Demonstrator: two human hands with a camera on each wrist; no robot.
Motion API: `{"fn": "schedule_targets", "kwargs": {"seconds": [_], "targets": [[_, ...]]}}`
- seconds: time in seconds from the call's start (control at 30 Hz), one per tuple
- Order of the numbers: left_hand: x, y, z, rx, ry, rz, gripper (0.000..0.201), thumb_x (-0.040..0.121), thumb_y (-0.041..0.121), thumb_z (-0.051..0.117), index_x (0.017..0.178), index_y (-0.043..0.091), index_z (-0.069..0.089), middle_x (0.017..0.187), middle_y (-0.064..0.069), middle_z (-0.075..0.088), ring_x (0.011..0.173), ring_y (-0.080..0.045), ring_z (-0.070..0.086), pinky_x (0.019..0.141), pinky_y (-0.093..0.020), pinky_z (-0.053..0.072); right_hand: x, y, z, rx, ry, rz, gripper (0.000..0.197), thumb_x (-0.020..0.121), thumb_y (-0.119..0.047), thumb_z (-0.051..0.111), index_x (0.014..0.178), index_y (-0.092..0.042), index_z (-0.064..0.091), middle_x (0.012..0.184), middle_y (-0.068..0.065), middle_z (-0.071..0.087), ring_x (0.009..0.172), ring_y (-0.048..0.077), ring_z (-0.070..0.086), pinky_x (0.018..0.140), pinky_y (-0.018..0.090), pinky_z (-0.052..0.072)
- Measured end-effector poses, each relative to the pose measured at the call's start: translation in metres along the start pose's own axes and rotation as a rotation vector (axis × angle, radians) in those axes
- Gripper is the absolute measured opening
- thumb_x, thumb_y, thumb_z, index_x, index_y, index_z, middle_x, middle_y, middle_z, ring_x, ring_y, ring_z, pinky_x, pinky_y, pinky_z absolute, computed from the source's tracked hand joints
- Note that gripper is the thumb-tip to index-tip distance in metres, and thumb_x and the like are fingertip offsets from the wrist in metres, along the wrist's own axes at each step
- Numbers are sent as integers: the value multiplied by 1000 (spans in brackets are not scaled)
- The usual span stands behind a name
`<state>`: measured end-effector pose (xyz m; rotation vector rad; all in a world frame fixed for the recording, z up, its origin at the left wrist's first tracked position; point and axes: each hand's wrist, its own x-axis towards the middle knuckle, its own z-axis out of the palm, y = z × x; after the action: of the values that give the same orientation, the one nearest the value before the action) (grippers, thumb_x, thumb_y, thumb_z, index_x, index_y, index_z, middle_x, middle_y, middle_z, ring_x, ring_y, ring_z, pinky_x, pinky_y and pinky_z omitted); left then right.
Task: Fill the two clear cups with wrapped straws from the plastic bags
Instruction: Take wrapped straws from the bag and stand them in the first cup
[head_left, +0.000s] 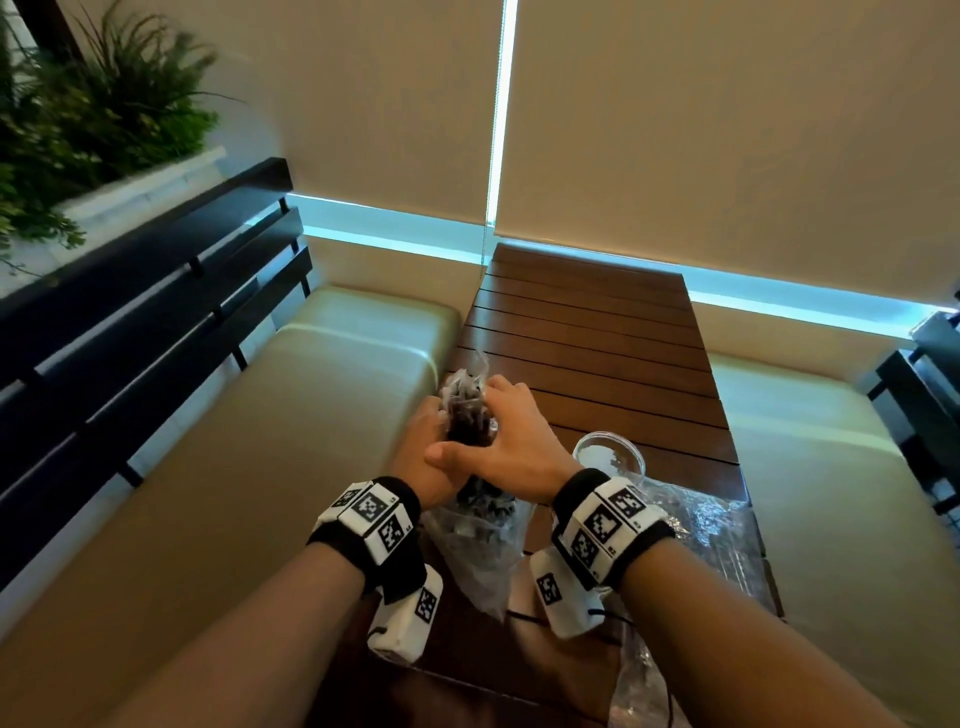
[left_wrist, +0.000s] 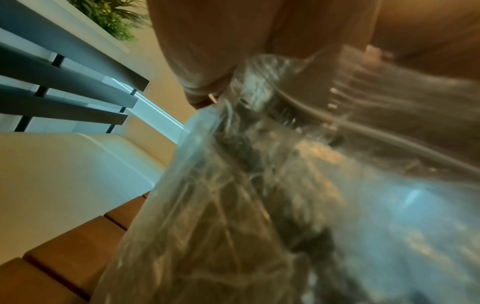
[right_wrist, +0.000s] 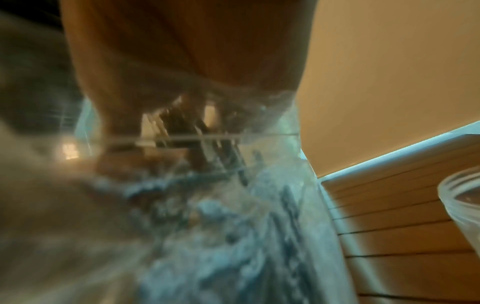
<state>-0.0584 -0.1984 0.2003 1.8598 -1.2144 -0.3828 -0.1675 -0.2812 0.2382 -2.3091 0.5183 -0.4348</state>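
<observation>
Head view: both hands meet at 12 o'clock from the person, over the near half of the slatted tabletop (head_left: 597, 332). Left hand (head_left: 431, 447) cups the bundle of wrapped straws (head_left: 470, 415) from the 9 o'clock side; right hand (head_left: 506, 441) lies over it from the 3 o'clock side, fingers (head_left: 506, 392) curled over the top of the bundle, thumb stretched toward the left hand. The straws are dark and sit inside a clear plastic bag (head_left: 483, 551), whose loose tail trails back toward 6 o'clock between the wrists. Judgement: the two-handed clasp squeezes the straws together so they come out of the bag as one bundle rather than scattering.

Left wrist view: crinkled bag film (left_wrist: 207, 226) fills the frame, blurred; left fingers curl against it, though how tightly cannot be told.

Right wrist view: right fingers press on the film over dark straw ends (right_wrist: 202, 131); blur hides the exact pinch.

One clear cup (head_left: 609, 454) stands upright at 2 o'clock from the hands, just beside the right wrist, and appears to hold no straws. Placed there, likely, for a short transfer. Second cup not seen. Another plastic bag (head_left: 701, 530) lies flat at 4 o'clock.

Judgement: filling not yet begun; straws still in the bag.
</observation>
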Motion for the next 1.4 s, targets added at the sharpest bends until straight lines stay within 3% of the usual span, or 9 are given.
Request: {"fn": "schedule_targets", "kwargs": {"seconds": [0.1,0.17,0.3,0.43,0.6,0.77,0.93,1.1,1.4], "targets": [[1,12,4,-56,8,10,20,86,2,60,91,20,65,82,7,66,74,6,61,63,-13,49,7,10,12,-60,73,29,41,83,-63,55,98,-26,64,95,-9,54,97,17,47,89,39,43],[1,12,6,-66,-10,19,25,83,0,64,94,23,65,84,8,67,76,6,62,64,-16,51,10,8,17,49,133,43,29,91,-51,54,94,-23,61,90,-7,61,89,16,58,83,38,49],[7,-1,0,73,-202,-133,50,67,28,84,111,30,58,109,-1,50,98,-19,54,88,-33,52,16,-6,9,363,266,91,8,98,-28,58,100,-20,57,85,-12,64,72,-7,61,65,10,46],[14,-24,0,205,-305,-266,80,48,75,70,119,43,53,114,-2,55,102,-21,58,96,-40,51,31,-16,5,410,512,92,20,91,-37,67,85,-22,55,72,-7,61,63,6,59,62,24,51],[20,-8,-9,317,-379,-238,39,77,49,63,106,23,64,91,0,65,84,-20,63,75,-30,51,34,-18,25,493,440,175,24,77,-27,82,82,-27,59,79,-8,68,74,7,67,71,28,59],[18,-21,-4,381,-421,-223,73,47,74,59,114,47,48,109,5,58,94,-18,61,85,-38,55,38,-22,24,434,715,207,30,87,-15,71,66,-25,51,61,-11,57,51,-5,53,55,15,45],[21,-34,-7,405,-452,-199,82,49,63,66,126,43,46,115,2,63,102,-23,62,87,-39,55,45,-46,-8,440,940,98,36,86,-11,69,63,-25,46,55,-14,48,48,-3,47,52,8,38],[25,-32,-11,466,-362,-149,43,76,22,70,116,27,55,107,-5,68,100,-29,64,83,-36,54,48,-63,-35,460,995,69,29,83,-21,68,64,-20,45,56,-6,48,50,15,49,50,38,48],[37,-18,-5,304,-104,-198,56,81,4,66,133,19,54,124,-12,63,112,-30,60,94,-31,46,57,-65,-91,572,1162,144,22,74,-30,67,61,-42,55,61,2,54,56,28,55,56,56,54]]}}
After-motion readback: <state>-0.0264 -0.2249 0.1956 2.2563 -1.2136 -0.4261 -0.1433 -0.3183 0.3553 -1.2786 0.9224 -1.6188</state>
